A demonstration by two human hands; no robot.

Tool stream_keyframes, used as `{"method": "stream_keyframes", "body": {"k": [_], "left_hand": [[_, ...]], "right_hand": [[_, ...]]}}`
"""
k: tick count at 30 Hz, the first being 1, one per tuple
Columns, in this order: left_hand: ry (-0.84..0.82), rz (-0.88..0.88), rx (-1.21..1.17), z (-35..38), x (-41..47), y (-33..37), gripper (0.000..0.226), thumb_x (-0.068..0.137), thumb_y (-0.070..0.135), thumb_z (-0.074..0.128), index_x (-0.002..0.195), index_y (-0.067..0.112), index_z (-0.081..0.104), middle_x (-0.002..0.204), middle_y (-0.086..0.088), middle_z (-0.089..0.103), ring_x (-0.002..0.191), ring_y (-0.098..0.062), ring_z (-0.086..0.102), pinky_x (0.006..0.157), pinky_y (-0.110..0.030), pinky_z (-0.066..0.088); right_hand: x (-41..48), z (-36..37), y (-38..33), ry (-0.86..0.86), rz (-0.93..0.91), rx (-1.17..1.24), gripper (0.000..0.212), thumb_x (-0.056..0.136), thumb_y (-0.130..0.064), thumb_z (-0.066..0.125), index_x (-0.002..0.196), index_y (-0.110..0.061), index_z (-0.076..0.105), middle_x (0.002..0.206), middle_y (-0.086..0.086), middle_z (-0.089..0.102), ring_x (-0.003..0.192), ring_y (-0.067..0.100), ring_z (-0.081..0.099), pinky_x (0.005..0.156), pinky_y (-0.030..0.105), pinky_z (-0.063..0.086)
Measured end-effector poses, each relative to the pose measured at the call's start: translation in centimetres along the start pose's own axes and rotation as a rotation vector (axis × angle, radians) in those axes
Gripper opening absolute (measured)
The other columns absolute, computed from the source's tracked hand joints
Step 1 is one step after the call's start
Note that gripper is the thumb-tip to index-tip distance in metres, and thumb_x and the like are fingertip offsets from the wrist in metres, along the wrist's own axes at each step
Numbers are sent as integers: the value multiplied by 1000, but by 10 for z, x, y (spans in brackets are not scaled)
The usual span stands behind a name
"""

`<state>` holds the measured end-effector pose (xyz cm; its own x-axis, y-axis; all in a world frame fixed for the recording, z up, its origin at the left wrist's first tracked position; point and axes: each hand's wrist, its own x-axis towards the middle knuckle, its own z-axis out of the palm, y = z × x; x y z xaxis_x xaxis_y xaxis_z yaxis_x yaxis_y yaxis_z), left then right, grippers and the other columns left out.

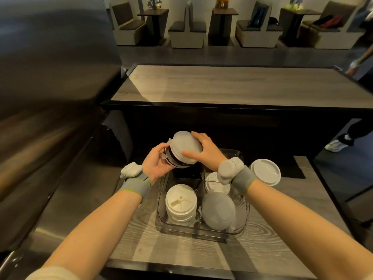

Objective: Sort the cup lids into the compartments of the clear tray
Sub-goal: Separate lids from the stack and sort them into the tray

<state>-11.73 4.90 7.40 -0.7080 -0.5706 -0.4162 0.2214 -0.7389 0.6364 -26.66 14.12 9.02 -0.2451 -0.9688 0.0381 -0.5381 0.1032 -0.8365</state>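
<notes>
both hands, left hand (156, 164) and right hand (203, 151), grip a stack of lids (184, 151) above the clear tray (245, 217). no writing can be read on any lid.

No text, label or number is legible anywhere.

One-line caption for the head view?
Both hands, left hand and right hand, hold a mixed stack of lids above the clear compartment tray.

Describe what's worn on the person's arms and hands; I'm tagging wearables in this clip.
Both hands are bare. Each wrist carries a grey elastic wristband: the left wristband has a yellow-green edge, and the right wristband matches it. A lumpy white-grey pod sits on each band. Forearms are uncovered.
</notes>
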Motion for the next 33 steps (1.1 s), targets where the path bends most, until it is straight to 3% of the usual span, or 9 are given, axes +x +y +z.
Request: {"method": "stream_keyframes", "body": {"k": [3,5,8,12,16,19,24,29,33], "left_hand": [[-7,25,0,-1,1,0,37,96,19,39,82,7,72,68,-6,73,65,-19,71,63,-29,59],[8,32,-11,-1,1,1,34,96,19,39,88,5,69,71,-8,73,66,-20,71,64,-29,58],[5,51,-47,-3,3,3,28,96,19,38,100,3,61,76,-8,73,69,-20,71,66,-30,59],[8,55,-98,-4,5,1,36,96,20,38,89,1,68,76,-9,73,69,-20,71,64,-28,60],[30,55,-132,-7,7,3,38,95,20,40,82,0,71,77,-9,73,69,-20,71,65,-28,59],[14,42,-116,-5,7,3,44,97,20,38,80,0,74,80,-10,75,72,-21,73,63,-28,60],[25,21,-97,0,8,-5,30,97,22,39,97,3,62,80,-8,74,72,-20,72,68,-27,58],[11,-7,-102,4,4,-14,42,97,23,39,83,1,72,79,-9,74,71,-20,72,65,-27,59],[-22,-8,-76,3,-2,-18,52,97,23,35,74,1,76,80,-10,74,72,-21,72,64,-27,59]], "right_hand": [[0,-5,3,3,41,166,75,84,-32,64,145,-16,24,147,5,32,132,21,35,104,29,32],[0,-9,8,19,60,229,71,86,-31,61,145,-17,24,148,6,32,133,21,35,103,28,32],[-2,-13,14,36,62,222,66,87,-32,59,144,-19,27,144,7,37,126,16,40,97,25,32],[-9,-25,20,52,36,185,62,87,-33,58,141,-22,30,139,6,41,117,11,40,93,24,32],[-37,-44,38,-95,-70,-178,67,78,-43,67,135,-34,32,127,-5,39,120,12,37,102,32,36],[-63,-45,50,-272,-236,-444,76,74,-54,63,138,-36,26,119,-3,36,109,7,32,94,24,29],[-91,-41,72,-425,-326,-695,76,73,-66,51,138,-30,30,115,1,39,95,7,29,87,25,30],[-100,-30,88,-459,-333,-924,75,78,-68,47,139,-27,30,128,6,46,112,21,39,94,32,28],[-99,-23,84,-519,-304,-1031,75,78,-71,45,138,-27,35,140,5,42,122,24,37,99,34,26]]}}
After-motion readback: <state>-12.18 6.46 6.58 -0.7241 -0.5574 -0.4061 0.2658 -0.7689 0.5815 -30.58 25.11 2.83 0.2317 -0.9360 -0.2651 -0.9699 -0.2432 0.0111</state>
